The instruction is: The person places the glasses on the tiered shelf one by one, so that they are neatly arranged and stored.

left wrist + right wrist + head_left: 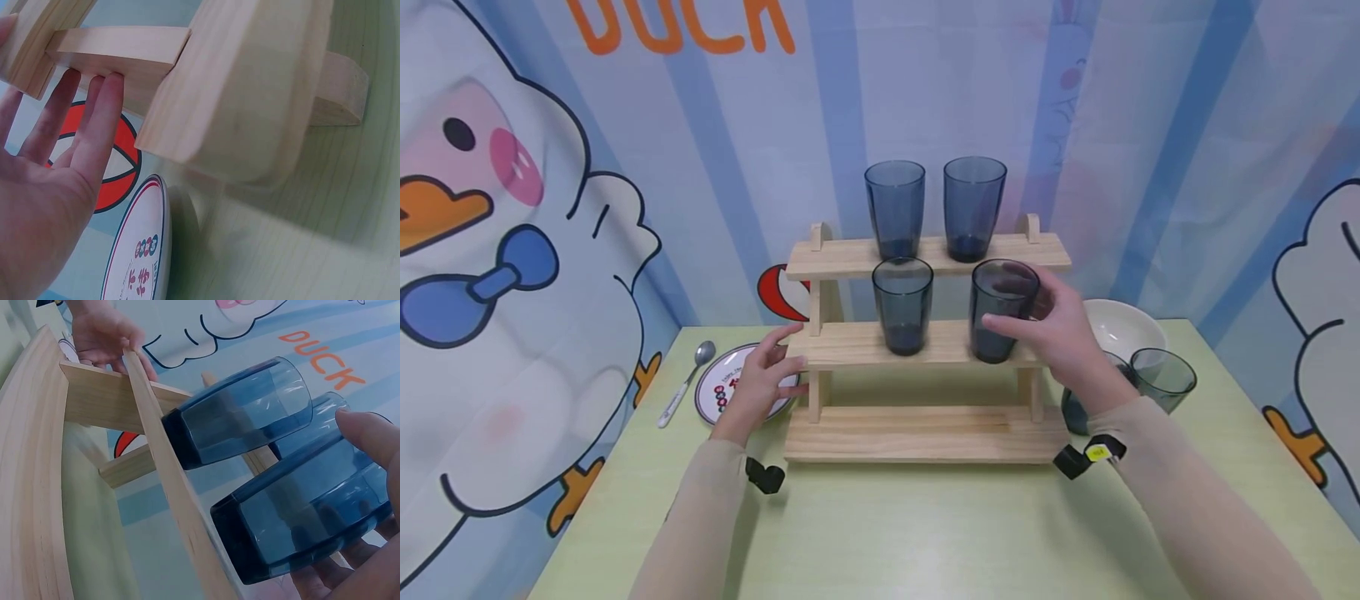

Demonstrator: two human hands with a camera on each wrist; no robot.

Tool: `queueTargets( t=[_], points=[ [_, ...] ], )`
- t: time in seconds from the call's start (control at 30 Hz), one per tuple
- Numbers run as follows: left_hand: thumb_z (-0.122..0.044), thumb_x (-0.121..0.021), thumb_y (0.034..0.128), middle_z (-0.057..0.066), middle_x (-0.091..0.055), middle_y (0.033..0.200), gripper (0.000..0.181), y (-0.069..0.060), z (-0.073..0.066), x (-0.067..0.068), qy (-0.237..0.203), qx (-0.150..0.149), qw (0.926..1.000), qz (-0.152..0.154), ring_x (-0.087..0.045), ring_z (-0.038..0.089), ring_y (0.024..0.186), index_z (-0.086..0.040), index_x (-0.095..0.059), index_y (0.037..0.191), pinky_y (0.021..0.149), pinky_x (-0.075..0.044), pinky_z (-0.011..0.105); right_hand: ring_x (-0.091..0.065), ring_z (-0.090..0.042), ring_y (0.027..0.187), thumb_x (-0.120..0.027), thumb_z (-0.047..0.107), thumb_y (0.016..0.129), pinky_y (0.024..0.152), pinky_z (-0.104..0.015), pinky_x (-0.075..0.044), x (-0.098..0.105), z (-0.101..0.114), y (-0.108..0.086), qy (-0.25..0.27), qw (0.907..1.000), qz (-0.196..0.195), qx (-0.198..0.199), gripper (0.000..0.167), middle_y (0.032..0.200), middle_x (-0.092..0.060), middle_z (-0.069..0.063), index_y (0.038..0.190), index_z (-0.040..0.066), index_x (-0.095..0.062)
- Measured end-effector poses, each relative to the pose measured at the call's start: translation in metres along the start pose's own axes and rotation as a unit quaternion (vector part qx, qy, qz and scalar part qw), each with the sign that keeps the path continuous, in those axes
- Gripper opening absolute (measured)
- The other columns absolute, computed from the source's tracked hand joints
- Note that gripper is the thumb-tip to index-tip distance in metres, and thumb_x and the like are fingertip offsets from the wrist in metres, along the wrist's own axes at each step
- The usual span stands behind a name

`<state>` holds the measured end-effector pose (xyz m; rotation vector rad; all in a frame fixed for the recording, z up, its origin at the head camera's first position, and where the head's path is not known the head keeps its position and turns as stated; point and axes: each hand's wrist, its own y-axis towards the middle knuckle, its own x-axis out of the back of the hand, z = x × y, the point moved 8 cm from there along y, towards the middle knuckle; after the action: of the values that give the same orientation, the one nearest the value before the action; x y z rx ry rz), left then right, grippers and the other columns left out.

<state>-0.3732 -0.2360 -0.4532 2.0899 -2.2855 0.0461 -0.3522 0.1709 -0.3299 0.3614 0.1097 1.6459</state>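
Note:
My right hand (pixel 1060 333) grips a dark blue-grey glass (pixel 1000 321) at the right of the middle shelf, thumb in front and fingers behind. In the right wrist view that glass (pixel 294 525) is tilted in the picture, its base by the shelf edge; whether it touches the wood I cannot tell. My left hand (pixel 763 379) touches the left end of the wooden rack (pixel 925 433), its fingertips against the side support in the left wrist view. A matching glass (pixel 902 308) stands beside the held one. Two more glasses, a left one (pixel 895 208) and a right one (pixel 974 208), stand on the top shelf.
Right of the rack are a white bowl (pixel 1123 321) and two glasses, one (pixel 1163 375) in plain view, the other (pixel 1073 412) partly hidden by my right arm. On the left lie a printed plate (pixel 711 392) and a spoon (pixel 688 382). A duck-print curtain (pixel 737 167) hangs behind.

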Motion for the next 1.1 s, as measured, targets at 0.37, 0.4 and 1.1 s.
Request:
queueTargets(
  t=[0.37,0.4,1.1],
  points=[
    [-0.022,-0.068,0.103,0.017,-0.053,0.151,0.059,0.001,0.001,0.001,0.003,0.001,1.0,-0.001,-0.062,0.039,0.127,-0.03,-0.047,0.157,0.093,-0.061,0.055,-0.06,-0.017,0.127,-0.089,0.023,0.086,0.104,-0.026,-0.052,-0.014,-0.007,0.01,-0.007,0.9996,0.01,-0.027,0.077,0.143,-0.063,-0.003,0.153,0.026,-0.052],
    [-0.021,-0.068,0.103,0.018,-0.053,0.151,0.058,0.001,0.001,0.001,0.002,0.001,1.0,-0.002,-0.062,0.039,0.127,-0.03,-0.047,0.157,0.093,-0.061,0.055,-0.06,-0.018,0.127,-0.089,0.023,0.086,0.105,-0.027,-0.052,-0.015,-0.006,0.011,-0.006,0.9995,0.011,-0.027,0.077,0.143,-0.063,-0.004,0.154,0.025,-0.052],
    [-0.023,-0.068,0.1031,0.017,-0.051,0.153,0.059,0.001,0.001,0.0,0.007,0.007,0.9999,-0.003,-0.059,0.041,0.131,-0.03,-0.046,0.158,0.094,-0.06,0.055,-0.051,-0.023,0.14,-0.088,0.03,0.087,0.122,-0.047,-0.039,-0.028,-0.007,0.017,-0.035,0.9985,0.012,-0.04,0.085,0.151,-0.057,-0.006,0.16,0.021,-0.044]
  ],
)
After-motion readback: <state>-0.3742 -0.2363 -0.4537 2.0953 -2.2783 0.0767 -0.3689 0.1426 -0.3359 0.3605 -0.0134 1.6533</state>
